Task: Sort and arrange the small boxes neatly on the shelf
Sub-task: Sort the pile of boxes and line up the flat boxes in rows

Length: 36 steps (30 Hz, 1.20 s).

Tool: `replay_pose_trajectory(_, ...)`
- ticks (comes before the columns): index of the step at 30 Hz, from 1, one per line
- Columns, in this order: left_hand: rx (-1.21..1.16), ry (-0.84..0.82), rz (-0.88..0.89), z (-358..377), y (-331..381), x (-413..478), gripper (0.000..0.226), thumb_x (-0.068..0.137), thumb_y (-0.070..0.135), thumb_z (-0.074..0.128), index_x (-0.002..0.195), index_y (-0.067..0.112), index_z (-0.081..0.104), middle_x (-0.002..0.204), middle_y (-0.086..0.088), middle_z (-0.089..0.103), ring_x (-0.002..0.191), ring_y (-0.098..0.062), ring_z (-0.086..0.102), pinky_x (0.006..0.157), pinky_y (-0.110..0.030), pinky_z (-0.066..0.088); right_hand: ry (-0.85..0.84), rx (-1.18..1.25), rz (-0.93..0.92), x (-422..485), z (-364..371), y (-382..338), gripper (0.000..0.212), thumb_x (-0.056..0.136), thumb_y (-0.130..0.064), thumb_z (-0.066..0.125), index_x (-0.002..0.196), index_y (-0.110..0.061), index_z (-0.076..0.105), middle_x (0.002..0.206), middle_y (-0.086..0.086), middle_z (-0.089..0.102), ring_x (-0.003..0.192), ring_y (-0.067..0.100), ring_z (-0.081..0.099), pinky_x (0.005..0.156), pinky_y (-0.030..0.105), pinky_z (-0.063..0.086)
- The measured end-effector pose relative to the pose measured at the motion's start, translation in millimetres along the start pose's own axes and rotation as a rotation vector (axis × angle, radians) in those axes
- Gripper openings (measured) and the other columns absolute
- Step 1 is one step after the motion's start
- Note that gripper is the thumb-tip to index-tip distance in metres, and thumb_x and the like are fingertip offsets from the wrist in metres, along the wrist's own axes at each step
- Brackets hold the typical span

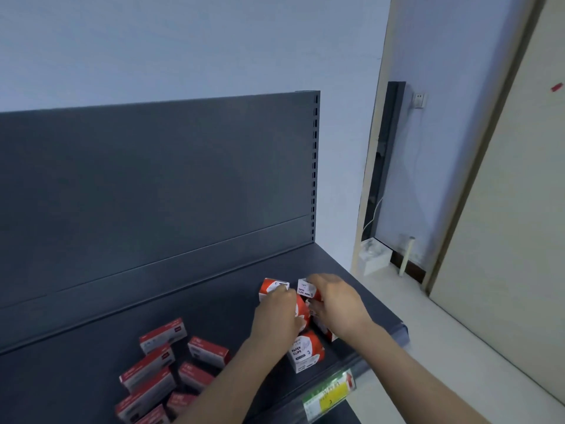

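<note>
Mid-sort: both hands are in the paper clip boxes (305,351), just behind the price label (333,390) on the shelf (183,301). Left hand (276,316) grips one, right hand (339,304) curls round another. Next I'd guess squaring them into a row, then the flat red boxes (153,365) left of the label.

Your left forearm (220,381) comes in from the lower left and your right forearm (412,362) from the lower right. Both are bare, and they converge so the two grips sit close together, backs up. Your left grip (276,313) has its fingers bent down, tips against a red box (273,287); whether it clasps that box is hidden. Your right grip (336,304), wrist bent inward, curls its fingers over a white box (305,288), thumb beneath.
</note>
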<state>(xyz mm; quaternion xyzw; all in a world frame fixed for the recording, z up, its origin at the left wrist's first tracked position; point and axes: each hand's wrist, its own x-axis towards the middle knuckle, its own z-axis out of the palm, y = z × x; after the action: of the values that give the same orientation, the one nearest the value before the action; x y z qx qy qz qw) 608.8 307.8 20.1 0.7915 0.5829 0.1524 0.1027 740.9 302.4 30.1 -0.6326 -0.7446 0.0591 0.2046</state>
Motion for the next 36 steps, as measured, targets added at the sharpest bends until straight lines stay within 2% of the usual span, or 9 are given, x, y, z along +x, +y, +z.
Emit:
replay_pose_trajectory(5,-0.001,-0.005,0.013,3.2,-0.9,-0.8,0.034,0.082,0.027,0.065,0.111,0.013,0.055,0.115,-0.003,0.053,0.097,-0.019,0.059,0.081,-0.031,0.051,0.045,0.019,-0.052,-8.9,1.0,-1.9,0.033,0.089,-0.027,0.05,0.12,-0.017,0.056,0.127,-0.005,0.056,0.12,0.014,0.048,0.092,0.026,0.044)
replay_pose_trajectory(10,-0.064,0.042,0.047,-8.1,-6.3,-6.1,0.029,0.086,0.035,0.057,0.105,0.014,0.056,0.111,-0.001,0.057,0.099,-0.017,0.056,0.079,-0.026,0.045,0.103,0.017,-0.039,-5.5,4.4,-5.9,0.027,0.093,-0.031,0.047,0.114,-0.018,0.058,0.121,-0.005,0.06,0.114,0.013,0.052,0.087,0.024,0.045)
replay_pose_trajectory(13,-0.033,0.109,0.062,-25.8,-15.8,-11.8,0.037,0.092,0.036,0.048,0.121,0.012,0.052,0.128,-0.006,0.054,0.119,-0.02,0.049,0.095,-0.03,0.04,0.123,0.018,-0.057,2.9,4.0,-17.0,0.03,0.093,-0.029,0.05,0.119,-0.015,0.058,0.125,0.0,0.06,0.116,0.018,0.053,0.088,0.027,0.045)
replay_pose_trajectory(15,-0.008,0.16,0.046,-42.6,-26.6,-17.4,0.052,0.095,0.036,0.043,0.138,0.007,0.037,0.146,-0.01,0.039,0.136,-0.022,0.033,0.113,-0.031,0.023,0.135,0.035,-0.087,10.3,3.5,-33.0,0.036,0.092,-0.027,0.053,0.124,-0.012,0.055,0.127,0.005,0.059,0.119,0.021,0.053,0.09,0.03,0.046)
replay_pose_trajectory(17,0.059,0.217,0.0,-60.6,-41.5,-23.9,0.063,0.096,0.039,0.039,0.145,0.003,0.021,0.154,-0.012,0.023,0.143,-0.022,0.018,0.118,-0.033,0.007,0.165,0.071,-0.127,18.9,2.2,-55.4,0.041,0.09,-0.025,0.058,0.126,-0.006,0.055,0.126,0.012,0.06,0.119,0.027,0.054,0.091,0.034,0.047)
replay_pose_trajectory(20,0.145,0.309,-0.119,-87.0,-72.5,-38.7,0.069,0.096,0.044,0.036,0.146,0.001,0.013,0.156,-0.015,0.015,0.145,-0.024,0.011,0.119,-0.035,0.002,0.173,0.112,-0.194,33.6,4.1,-96.3,0.045,0.088,-0.023,0.062,0.125,0.0,0.054,0.124,0.02,0.06,0.118,0.035,0.055,0.091,0.04,0.048)
replay_pose_trajectory(24,0.217,0.371,-0.268,-120.9,-117.1,-74.1,0.069,0.097,0.044,0.034,0.146,0.001,0.012,0.156,-0.015,0.015,0.145,-0.024,0.011,0.119,-0.034,0.001,0.133,0.17,-0.278,45.0,15.3,-157.0,0.05,0.089,-0.025,0.06,0.13,0.0,0.049,0.13,0.02,0.056,0.123,0.036,0.049,0.094,0.044,0.046)
replay_pose_trajectory(28,0.23,0.365,-0.394,-141.5,-159.2,-116.7,0.067,0.097,0.043,0.034,0.146,0.002,0.013,0.156,-0.014,0.015,0.145,-0.023,0.01,0.119,-0.033,0.0,0.041,0.197,-0.4,38.1,32.4,-216.3,0.055,0.091,-0.03,0.055,0.138,-0.005,0.04,0.14,0.014,0.047,0.132,0.028,0.04,0.103,0.039,0.038)
replay_pose_trajectory(36,0.188,0.359,-0.505,-172.4,-254.1,-195.7,0.067,0.096,0.043,0.037,0.146,0.003,0.015,0.155,-0.012,0.018,0.145,-0.021,0.012,0.119,-0.032,0.003,-0.147,0.138,-0.543,19.8,95.5,-333.3,0.061,0.093,-0.035,0.05,0.144,-0.012,0.027,0.149,0.003,0.036,0.138,0.018,0.031,0.108,0.029,0.031)
